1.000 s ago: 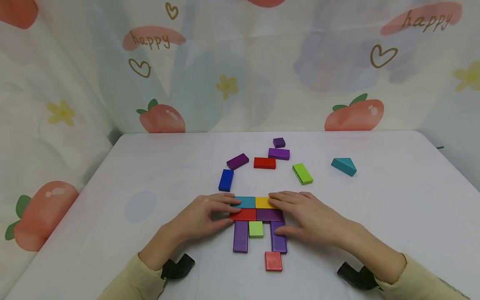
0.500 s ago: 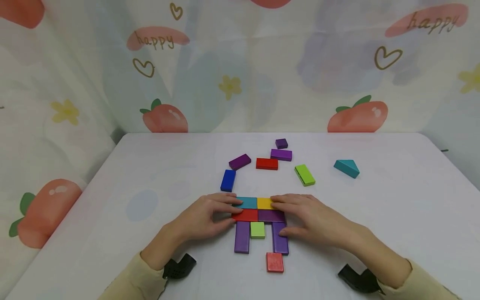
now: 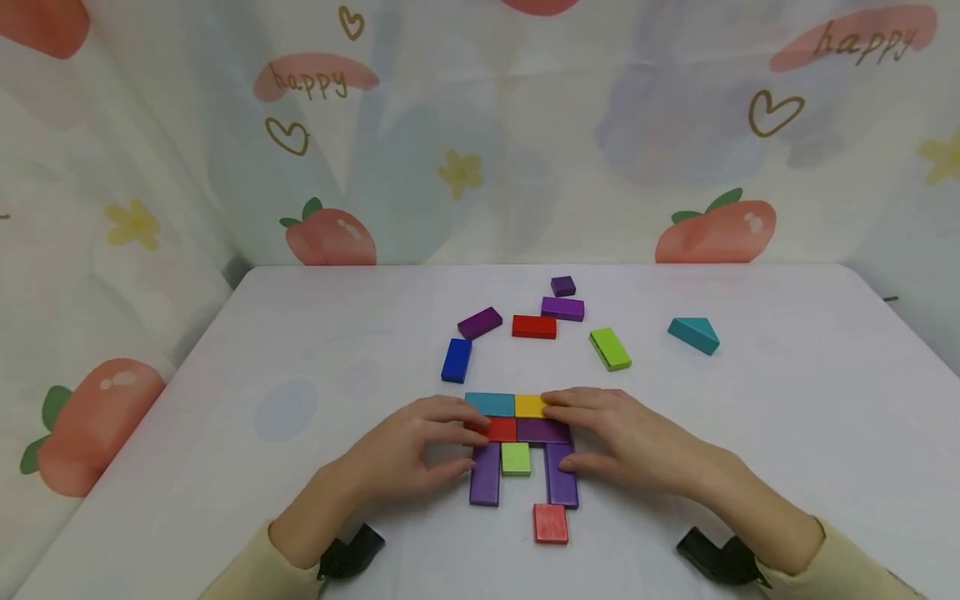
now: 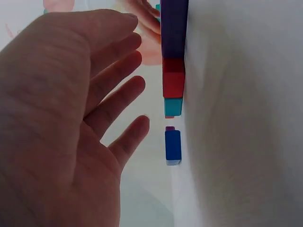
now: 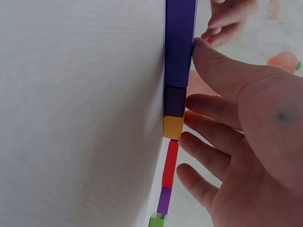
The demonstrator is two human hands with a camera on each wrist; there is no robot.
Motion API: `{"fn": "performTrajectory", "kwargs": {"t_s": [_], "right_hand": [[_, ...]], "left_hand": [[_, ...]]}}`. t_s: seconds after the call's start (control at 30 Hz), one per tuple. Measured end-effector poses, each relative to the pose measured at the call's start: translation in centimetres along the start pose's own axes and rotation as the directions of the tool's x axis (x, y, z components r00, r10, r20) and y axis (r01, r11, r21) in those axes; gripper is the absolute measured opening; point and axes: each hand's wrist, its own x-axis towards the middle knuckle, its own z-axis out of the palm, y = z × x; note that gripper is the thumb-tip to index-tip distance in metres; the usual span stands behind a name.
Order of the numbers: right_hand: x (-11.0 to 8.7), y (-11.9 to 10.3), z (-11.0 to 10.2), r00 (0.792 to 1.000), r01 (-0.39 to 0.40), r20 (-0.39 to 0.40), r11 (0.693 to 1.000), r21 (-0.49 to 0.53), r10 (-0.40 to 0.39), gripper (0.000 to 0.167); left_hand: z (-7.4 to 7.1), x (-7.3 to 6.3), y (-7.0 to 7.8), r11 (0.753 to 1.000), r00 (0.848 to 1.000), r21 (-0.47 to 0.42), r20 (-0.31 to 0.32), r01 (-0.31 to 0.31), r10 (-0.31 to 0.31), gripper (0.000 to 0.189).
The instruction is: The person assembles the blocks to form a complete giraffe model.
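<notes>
Flat wooden blocks lie joined in the middle of the table: a teal block (image 3: 491,405) beside a yellow block (image 3: 530,406), a red block (image 3: 501,430) beside a dark purple block (image 3: 543,431), and two long purple blocks, left (image 3: 484,475) and right (image 3: 562,477), running toward me. Between these sits a lime green block (image 3: 515,459). My left hand (image 3: 416,442) hovers at the left end; the left wrist view shows its loosely bent fingers apart from the blocks. My right hand (image 3: 611,437) rests fingertips on the yellow and purple blocks, thumb on the right long purple one, gripping nothing.
A coral red block (image 3: 551,524) lies nearest me. Farther back are a blue block (image 3: 456,361), a plum block (image 3: 480,323), a red block (image 3: 534,327), a violet block (image 3: 562,309), a small purple block (image 3: 563,287), a green block (image 3: 611,349) and a teal triangle (image 3: 694,335).
My left hand has come off the teal and red blocks and shifted slightly toward me, uncovering the teal block's left end. My right hand and the blocks stay as they were.
</notes>
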Motion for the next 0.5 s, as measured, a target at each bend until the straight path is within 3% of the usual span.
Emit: {"fn": "performTrajectory", "kwargs": {"t_s": [0.3, 0.5], "right_hand": [[0.0, -0.1, -0.2, 1.0, 0.001, 0.004, 1.0, -0.001, -0.001, 0.061], [0.0, 0.0, 0.0, 1.0, 0.003, 0.0, 1.0, -0.005, -0.003, 0.061]], "left_hand": [[0.4, -1.3, 1.8, 0.997, 0.99, 0.062, 0.133, -0.051, 0.042, 0.033], [0.4, -1.6, 2.1, 0.991, 0.979, 0.128, 0.201, -0.048, 0.021, 0.034]]}}
